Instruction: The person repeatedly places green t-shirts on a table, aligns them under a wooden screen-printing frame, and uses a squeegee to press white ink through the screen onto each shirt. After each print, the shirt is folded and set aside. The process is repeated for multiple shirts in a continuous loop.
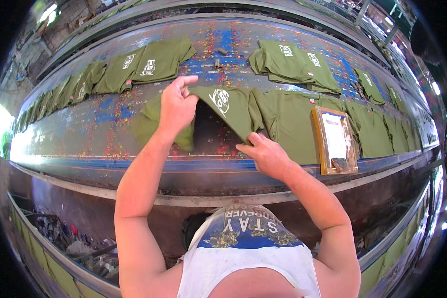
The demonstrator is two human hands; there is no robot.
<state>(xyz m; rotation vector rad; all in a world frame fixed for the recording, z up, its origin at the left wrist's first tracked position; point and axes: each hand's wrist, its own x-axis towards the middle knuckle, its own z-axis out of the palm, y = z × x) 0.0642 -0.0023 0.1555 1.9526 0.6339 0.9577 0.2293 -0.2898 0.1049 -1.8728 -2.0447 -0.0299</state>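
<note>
An olive-green T-shirt with a white printed emblem (pixel 223 110) is raised between my hands, a dark space showing beneath its lifted front. My left hand (pixel 180 102) pinches its upper left corner. My right hand (pixel 263 151) grips its lower right edge near the table's front. Just right of it another olive shirt (pixel 290 124) lies flat. A wood-edged screen-printing frame (pixel 333 141) with a white area and dark residue rests tilted on the shirts to the right.
A long paint-spattered table (pixel 109 149) spans the view. Rows of olive shirts lie along its back left (pixel 116 74), back right (pixel 290 64) and front right (pixel 367 129). Small dark objects (pixel 217 63) sit at the back middle. Metal rails (pixel 69 253) and littered ground lie below.
</note>
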